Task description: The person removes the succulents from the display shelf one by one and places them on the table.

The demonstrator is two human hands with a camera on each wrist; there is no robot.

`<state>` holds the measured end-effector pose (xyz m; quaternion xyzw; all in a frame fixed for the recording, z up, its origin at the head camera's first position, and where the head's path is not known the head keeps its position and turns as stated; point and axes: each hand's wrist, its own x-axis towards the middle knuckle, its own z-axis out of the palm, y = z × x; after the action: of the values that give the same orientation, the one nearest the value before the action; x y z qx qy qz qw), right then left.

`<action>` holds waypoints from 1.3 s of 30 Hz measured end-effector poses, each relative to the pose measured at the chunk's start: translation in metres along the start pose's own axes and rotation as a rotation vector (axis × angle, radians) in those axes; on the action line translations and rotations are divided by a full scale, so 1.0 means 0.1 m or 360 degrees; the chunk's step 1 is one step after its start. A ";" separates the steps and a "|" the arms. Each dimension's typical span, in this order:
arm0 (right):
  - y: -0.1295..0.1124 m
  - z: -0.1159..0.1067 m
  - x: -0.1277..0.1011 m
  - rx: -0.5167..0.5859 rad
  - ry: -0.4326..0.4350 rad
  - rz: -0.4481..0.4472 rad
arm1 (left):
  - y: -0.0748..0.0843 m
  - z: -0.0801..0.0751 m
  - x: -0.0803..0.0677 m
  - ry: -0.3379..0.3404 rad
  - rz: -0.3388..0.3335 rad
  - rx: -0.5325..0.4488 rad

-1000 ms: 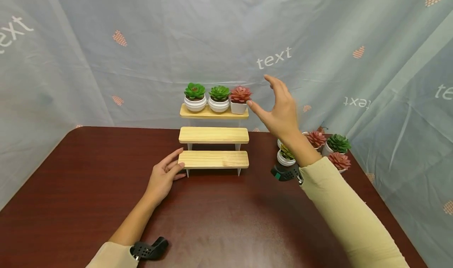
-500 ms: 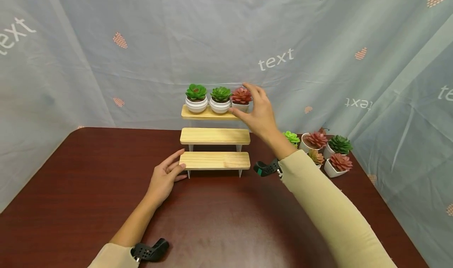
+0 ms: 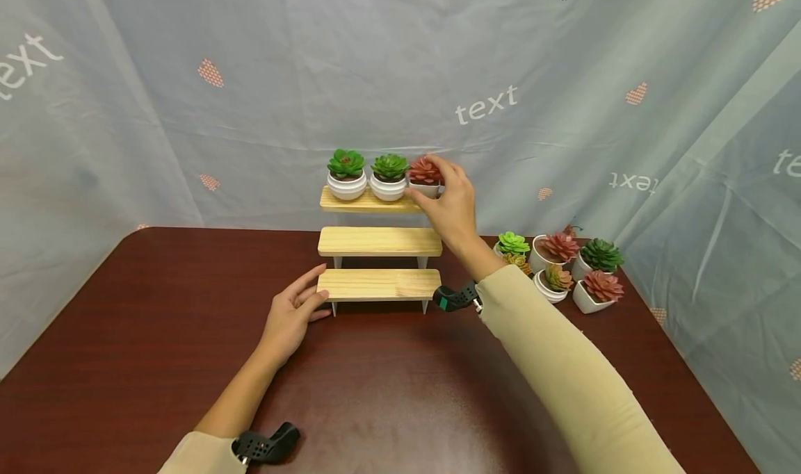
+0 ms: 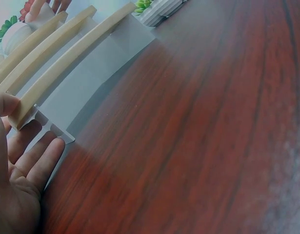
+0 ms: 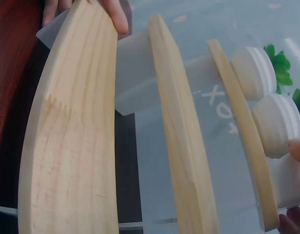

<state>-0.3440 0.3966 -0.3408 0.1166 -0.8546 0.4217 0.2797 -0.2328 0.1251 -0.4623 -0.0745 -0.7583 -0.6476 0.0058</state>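
A three-tier wooden stand [image 3: 378, 284] sits on the dark red table [image 3: 388, 390]. Its top shelf [image 3: 366, 201] carries two green succulents in round white pots [image 3: 345, 175] [image 3: 389, 177] and a red succulent in a white pot [image 3: 424, 170] at the right end. My right hand [image 3: 432, 184] holds that red succulent's pot, thumb in front and fingers behind; the right wrist view shows the white pot [image 5: 286, 180] between thumb tip and a finger. My left hand [image 3: 294, 314] lies flat on the table, its thumb against the left end of the bottom shelf [image 4: 71, 61].
Several more small succulents in white pots [image 3: 563, 265] stand grouped on the table to the right of the stand. A grey-blue printed cloth [image 3: 250, 78] hangs close behind and along both sides. The middle shelf [image 3: 378, 241] is bare.
My right hand has come down and left from the air beside the stand and closed on the red succulent's pot. The left hand has stayed where it was.
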 end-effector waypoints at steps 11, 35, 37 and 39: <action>0.06 -0.03 -0.10 0.0140 0.0070 -0.0030 | -0.03 0.05 0.00 -0.0020 0.0007 -0.0002; 0.03 -1.02 -0.72 0.0543 0.0300 -0.0361 | -0.01 0.03 0.01 0.0006 0.0029 0.0069; 0.08 -1.13 -0.79 0.0536 0.0344 -0.0360 | -0.01 0.02 0.00 0.0008 0.0032 0.0066; 0.14 -1.24 -0.86 0.0536 0.0390 -0.0374 | 0.00 0.01 -0.01 0.0008 0.0035 0.0061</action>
<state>-0.2327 0.5001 -0.3391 0.2081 -0.7125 0.5339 0.4050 -0.2319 0.1258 -0.4620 -0.0811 -0.7696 -0.6331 0.0161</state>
